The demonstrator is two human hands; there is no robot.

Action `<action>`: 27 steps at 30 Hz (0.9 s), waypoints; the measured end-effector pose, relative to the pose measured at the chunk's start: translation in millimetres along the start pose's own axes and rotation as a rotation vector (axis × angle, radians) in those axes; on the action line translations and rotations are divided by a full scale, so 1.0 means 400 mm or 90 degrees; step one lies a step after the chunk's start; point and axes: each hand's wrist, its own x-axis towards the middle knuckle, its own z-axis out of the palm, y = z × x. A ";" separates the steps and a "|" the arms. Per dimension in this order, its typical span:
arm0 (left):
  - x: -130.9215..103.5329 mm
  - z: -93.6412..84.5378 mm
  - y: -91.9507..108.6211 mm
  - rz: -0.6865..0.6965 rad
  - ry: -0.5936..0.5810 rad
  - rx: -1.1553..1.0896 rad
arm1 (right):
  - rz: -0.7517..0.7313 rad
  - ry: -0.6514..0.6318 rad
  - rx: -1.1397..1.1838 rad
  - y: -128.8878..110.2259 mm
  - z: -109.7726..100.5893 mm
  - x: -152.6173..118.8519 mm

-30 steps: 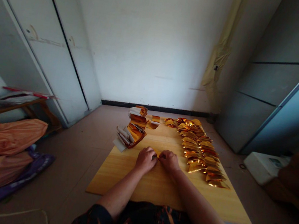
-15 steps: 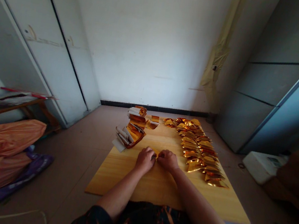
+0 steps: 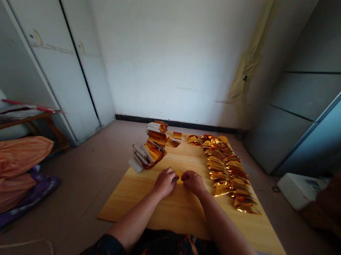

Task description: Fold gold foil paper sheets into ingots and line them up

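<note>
Over the middle of the wooden board (image 3: pixel 144 209), my left hand (image 3: pixel 166 183) and my right hand (image 3: pixel 193 182) face each other with fingers curled. Between them is a small piece of gold foil paper (image 3: pixel 180 178), pinched from both sides; much of it is hidden by the fingers. Beyond my left hand lie loose stacks of gold paper sheets (image 3: pixel 155 152) with pale backs. To the right of my right hand run rows of folded gold paper pieces (image 3: pixel 216 165), shiny and overlapping.
A pale cabinet (image 3: pixel 72 51) stands on the left and a grey one (image 3: pixel 312 89) on the right. Orange cloth or plastic (image 3: pixel 6 162) is heaped at the left on a purple bag (image 3: pixel 15 210). On the right floor sits a white box (image 3: pixel 298 191).
My hands have drawn very slightly apart, and a little more of the gold paper shows between them. The stacks and rows stay as they were.
</note>
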 end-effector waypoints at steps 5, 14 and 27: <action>0.004 -0.007 0.001 0.024 -0.005 0.023 | -0.095 0.031 -0.075 0.012 -0.004 -0.011; 0.019 -0.023 0.007 0.022 0.016 0.124 | -0.182 0.002 -0.190 -0.014 -0.012 -0.061; -0.044 -0.066 0.006 0.175 -0.053 0.163 | -0.337 0.001 -0.091 0.056 0.002 -0.022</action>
